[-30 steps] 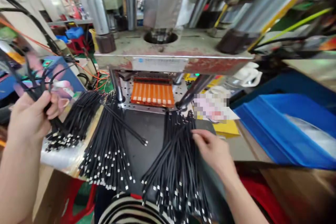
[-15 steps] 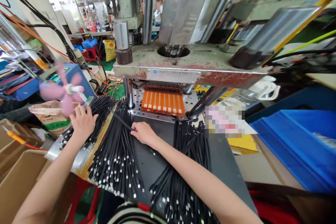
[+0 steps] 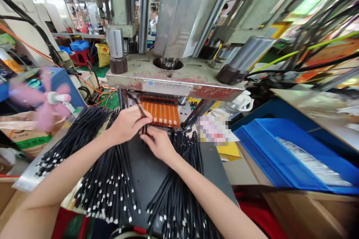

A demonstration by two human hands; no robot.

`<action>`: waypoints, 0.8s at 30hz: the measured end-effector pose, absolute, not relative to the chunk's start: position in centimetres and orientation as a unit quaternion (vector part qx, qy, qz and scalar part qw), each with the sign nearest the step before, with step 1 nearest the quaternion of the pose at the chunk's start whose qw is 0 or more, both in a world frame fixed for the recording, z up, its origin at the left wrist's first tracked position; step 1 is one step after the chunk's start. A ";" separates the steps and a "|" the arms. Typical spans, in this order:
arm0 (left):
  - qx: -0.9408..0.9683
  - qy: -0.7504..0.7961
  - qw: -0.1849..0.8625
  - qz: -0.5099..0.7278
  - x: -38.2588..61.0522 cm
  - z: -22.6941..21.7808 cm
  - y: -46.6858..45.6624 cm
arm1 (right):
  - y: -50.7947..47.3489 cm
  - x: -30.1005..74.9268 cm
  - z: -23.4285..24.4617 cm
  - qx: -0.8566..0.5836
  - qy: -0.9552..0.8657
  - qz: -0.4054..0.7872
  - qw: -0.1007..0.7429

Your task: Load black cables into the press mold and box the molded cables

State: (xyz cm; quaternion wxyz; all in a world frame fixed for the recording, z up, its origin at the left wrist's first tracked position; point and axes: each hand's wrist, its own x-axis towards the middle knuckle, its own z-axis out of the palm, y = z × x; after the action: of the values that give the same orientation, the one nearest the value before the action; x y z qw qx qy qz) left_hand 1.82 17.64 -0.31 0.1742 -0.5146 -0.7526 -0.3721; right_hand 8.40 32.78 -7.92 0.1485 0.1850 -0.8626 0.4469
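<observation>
Both hands meet in front of the orange mould (image 3: 161, 114) of the press (image 3: 174, 80). My left hand (image 3: 127, 123) is closed on a thin black cable (image 3: 140, 109) that points up toward the mould. My right hand (image 3: 157, 142) is pinched on the lower part of the same cable, just under the left hand. Piles of black cables with white-tipped ends lie around them: one on the far left (image 3: 73, 138), one under my left forearm (image 3: 109, 183), one under my right forearm (image 3: 182, 194). They rest on a dark work plate (image 3: 146, 171).
A blue bin (image 3: 283, 149) with clear bags stands at the right. A pink fan (image 3: 42, 99) spins at the left beside a brown paper sack (image 3: 25, 134). Steel columns and hoses rise above the press. Another person stands far back.
My left hand left the far-left pile and came to the mould. My right hand moved up with the single cable, and both hands now hold it together.
</observation>
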 end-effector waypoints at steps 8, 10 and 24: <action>-0.407 -0.796 0.291 -0.342 -2.0 -0.5 19.6 | 34.9 -2.4 -7.5 0.023 -0.870 0.442 0.216; -0.358 -0.818 0.289 -0.345 -1.9 -3.3 18.1 | 35.1 -3.9 -7.5 0.010 -0.878 0.440 0.189; -0.559 -0.812 0.155 -0.071 -1.6 -8.5 15.6 | 35.1 -2.4 -6.6 0.015 -0.924 0.352 0.150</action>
State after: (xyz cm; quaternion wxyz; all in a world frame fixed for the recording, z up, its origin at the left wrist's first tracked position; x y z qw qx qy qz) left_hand -1.56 15.63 -8.45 0.1553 -0.5588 -0.8116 -0.0708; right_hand -2.35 35.11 -6.57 0.1499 0.0146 -0.9236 0.3524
